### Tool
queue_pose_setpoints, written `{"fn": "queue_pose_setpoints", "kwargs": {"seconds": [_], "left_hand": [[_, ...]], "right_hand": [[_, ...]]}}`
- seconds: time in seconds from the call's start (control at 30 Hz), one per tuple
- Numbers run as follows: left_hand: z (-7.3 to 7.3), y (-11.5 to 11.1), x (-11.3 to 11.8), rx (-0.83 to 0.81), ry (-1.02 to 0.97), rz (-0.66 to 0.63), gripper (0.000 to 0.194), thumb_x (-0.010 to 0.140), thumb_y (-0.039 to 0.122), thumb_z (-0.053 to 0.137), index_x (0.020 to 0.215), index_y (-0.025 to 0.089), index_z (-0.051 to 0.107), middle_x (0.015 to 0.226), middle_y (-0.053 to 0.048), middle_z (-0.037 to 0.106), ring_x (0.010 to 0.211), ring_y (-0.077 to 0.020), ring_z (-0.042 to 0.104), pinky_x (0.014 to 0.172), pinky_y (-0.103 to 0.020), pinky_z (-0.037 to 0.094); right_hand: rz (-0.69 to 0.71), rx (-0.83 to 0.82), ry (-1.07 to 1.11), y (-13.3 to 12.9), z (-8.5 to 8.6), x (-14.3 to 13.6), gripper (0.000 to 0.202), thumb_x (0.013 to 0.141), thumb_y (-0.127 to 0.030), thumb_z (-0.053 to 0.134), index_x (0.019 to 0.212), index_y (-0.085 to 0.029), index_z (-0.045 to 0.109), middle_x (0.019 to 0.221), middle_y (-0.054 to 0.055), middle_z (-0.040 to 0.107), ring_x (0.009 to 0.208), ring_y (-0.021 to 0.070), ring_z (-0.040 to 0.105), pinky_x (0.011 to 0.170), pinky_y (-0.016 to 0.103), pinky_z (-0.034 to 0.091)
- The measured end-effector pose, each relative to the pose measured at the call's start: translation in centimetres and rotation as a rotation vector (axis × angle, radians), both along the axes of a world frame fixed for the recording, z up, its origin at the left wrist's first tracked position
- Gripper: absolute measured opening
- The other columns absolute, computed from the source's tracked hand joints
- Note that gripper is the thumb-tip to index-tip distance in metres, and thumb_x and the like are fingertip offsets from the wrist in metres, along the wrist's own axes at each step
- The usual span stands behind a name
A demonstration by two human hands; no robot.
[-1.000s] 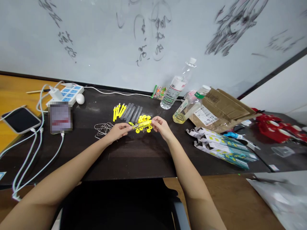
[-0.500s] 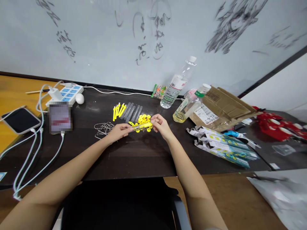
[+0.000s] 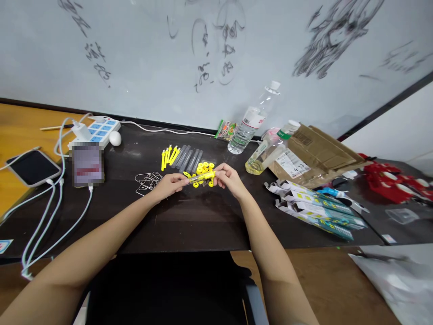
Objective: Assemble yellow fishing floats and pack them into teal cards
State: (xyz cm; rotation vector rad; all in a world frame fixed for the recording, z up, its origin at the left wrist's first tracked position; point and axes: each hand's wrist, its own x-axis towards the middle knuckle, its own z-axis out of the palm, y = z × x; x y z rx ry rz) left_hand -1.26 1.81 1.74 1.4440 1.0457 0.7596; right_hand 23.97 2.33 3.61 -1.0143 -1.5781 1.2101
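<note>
A slim clear tube with a yellow rod-like part (image 3: 202,176) lies crosswise between my two hands, above the table. My left hand (image 3: 171,186) pinches its clear left end. At the right end, the fingers of my right hand (image 3: 229,178) are closed round the yellow part. Just behind and below it is a pile of small yellow rings or caps (image 3: 204,167). Clear tubes (image 3: 188,158) lie in a row further back, beside several yellow rods (image 3: 169,155). Near my left hand sits a tangle of thin metal wires or cords (image 3: 146,181).
Charging cables, a phone (image 3: 33,167) and a white power strip (image 3: 103,131) are on the left. A water bottle (image 3: 244,135), a bottle with yellow liquid (image 3: 259,159), flattened cardboard (image 3: 314,153) and opened slim boxes (image 3: 314,208) stand or lie on the right.
The camera view has shifted slightly, so the scene sits a little further right. Both hands keep hold of the tube in nearly the same pose.
</note>
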Motion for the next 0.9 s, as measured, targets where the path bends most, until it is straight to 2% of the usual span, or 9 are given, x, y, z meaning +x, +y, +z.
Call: {"fn": "queue_pose_setpoints", "kwargs": {"seconds": [0.17, 0.37, 0.43, 0.63, 0.77, 0.9], "left_hand": [[0.4, -0.2, 0.2, 0.005, 0.013, -0.015, 0.022, 0.082, 0.038, 0.06, 0.084, 0.016, 0.063, 0.047, 0.006, 0.04, 0.039, -0.0036, 0.026, 0.04, -0.02, 0.015], [0.3, -0.5, 0.3, 0.0, 0.011, -0.061, 0.025, 0.08, 0.041, 0.061, 0.084, 0.016, 0.063, 0.045, 0.007, 0.038, 0.038, -0.0035, 0.025, 0.041, -0.019, 0.016], [0.3, -0.5, 0.4, 0.002, 0.025, -0.066, 0.027, 0.08, 0.042, 0.061, 0.085, 0.016, 0.063, 0.046, 0.007, 0.039, 0.038, -0.0034, 0.024, 0.041, -0.019, 0.016], [-0.3, -0.4, 0.5, 0.016, 0.026, -0.086, 0.029, 0.079, 0.043, 0.062, 0.087, 0.015, 0.064, 0.047, 0.006, 0.04, 0.041, -0.0046, 0.03, 0.041, -0.019, 0.017], [-0.3, -0.6, 0.6, 0.016, 0.021, -0.091, 0.03, 0.077, 0.043, 0.063, 0.086, 0.014, 0.064, 0.047, 0.006, 0.041, 0.041, -0.0045, 0.031, 0.041, -0.018, 0.018], [0.0, -0.7, 0.6, 0.017, 0.04, -0.08, 0.034, 0.075, 0.046, 0.064, 0.085, 0.014, 0.064, 0.049, 0.006, 0.044, 0.042, -0.0048, 0.033, 0.042, -0.018, 0.02]], "right_hand": [[-0.058, 0.035, -0.088, 0.1, -0.2, -0.2, 0.036, 0.082, -0.05, 0.058, 0.07, -0.02, 0.044, 0.048, -0.005, 0.056, 0.037, 0.0053, 0.033, 0.038, 0.019, 0.022], [-0.119, 0.133, -0.288, 0.1, -0.5, -0.2, 0.054, 0.085, -0.058, 0.048, 0.049, -0.017, 0.044, 0.045, -0.003, 0.043, 0.044, 0.007, 0.035, 0.044, 0.022, 0.027], [-0.147, 0.142, -0.274, 0.0, -0.5, -0.4, 0.053, 0.085, -0.058, 0.049, 0.05, -0.018, 0.043, 0.046, -0.004, 0.041, 0.044, 0.0072, 0.035, 0.043, 0.022, 0.025], [-0.253, 0.157, -0.072, -0.1, -0.6, -1.3, 0.037, 0.074, -0.051, 0.066, 0.074, -0.022, 0.044, 0.05, -0.009, 0.038, 0.04, 0.0066, 0.032, 0.038, 0.02, 0.023], [-0.262, 0.137, -0.061, -0.1, -1.0, -1.3, 0.035, 0.078, -0.053, 0.061, 0.07, -0.023, 0.044, 0.045, -0.008, 0.035, 0.036, 0.007, 0.032, 0.035, 0.021, 0.022], [-0.243, 0.117, -0.062, -0.2, -0.9, -1.4, 0.039, 0.08, -0.056, 0.057, 0.066, -0.022, 0.045, 0.047, -0.006, 0.042, 0.035, 0.0076, 0.037, 0.034, 0.022, 0.025]]}}
